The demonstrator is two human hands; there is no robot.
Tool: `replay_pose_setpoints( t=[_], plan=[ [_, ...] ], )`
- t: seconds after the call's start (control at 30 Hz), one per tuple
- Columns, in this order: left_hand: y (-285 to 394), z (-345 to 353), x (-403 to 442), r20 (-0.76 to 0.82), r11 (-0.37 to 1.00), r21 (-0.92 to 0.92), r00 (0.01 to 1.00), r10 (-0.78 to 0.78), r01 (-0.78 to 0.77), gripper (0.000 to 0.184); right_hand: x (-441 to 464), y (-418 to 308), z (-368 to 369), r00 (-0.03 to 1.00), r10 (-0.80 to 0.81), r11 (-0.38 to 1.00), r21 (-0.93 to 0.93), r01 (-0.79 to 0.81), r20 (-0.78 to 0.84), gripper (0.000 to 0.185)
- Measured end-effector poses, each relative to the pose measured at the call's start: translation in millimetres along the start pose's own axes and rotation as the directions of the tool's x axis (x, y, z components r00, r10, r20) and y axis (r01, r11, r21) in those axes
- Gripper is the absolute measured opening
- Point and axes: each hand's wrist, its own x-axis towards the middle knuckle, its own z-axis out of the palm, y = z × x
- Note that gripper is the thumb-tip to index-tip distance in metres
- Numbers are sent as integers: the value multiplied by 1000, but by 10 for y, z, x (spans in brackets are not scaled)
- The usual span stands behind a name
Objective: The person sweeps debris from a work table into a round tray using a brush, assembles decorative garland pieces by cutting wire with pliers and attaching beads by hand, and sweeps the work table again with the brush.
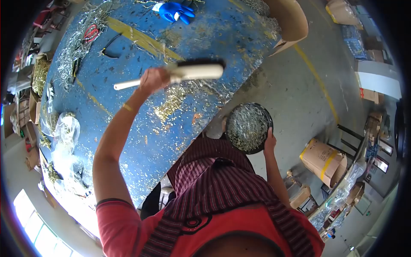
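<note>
My left hand (155, 80) is closed around a bench brush with a pale handle and dark bristles (199, 71). The brush is held over the blue table (141, 109), slightly blurred. Just below it lies a scatter of gold and silver shreds (171, 104). Off the table's near edge, my right hand (269, 141) grips the rim of a round black tray (266, 112). Silvery and gold scraps (247, 126) cover the inside of that tray.
A blue glove (174, 12) lies at the table's far side. Red-handled scissors (91, 33), dark pliers-like tool (112, 48) and silver tinsel (70, 55) are at the left. A cardboard box (324, 162) stands on the floor to the right.
</note>
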Motion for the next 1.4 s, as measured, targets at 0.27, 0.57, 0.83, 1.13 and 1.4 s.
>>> replay_pose_setpoints(
  t=[0.27,0.57,0.83,1.13,1.4],
  plan=[
    [157,505,811,-146,996,-78,988,-56,45,28,434,84,195,963,-228,972,-31,235,143,56],
    [1001,138,-97,155,997,-32,986,-63,69,29,714,316,17,959,-215,976,-4,220,183,49],
    [1205,344,2023,-240,990,-78,962,-131,116,27,1467,190,623,946,-285,958,3,288,157,55],
    [1824,795,198,311,978,193,940,-140,81,34,1387,-59,814,757,-594,788,6,616,272,47],
    [1118,751,-1430,-101,644,14,642,-760,765,24,838,4,1068,695,-394,883,38,468,601,44]
  ],
)
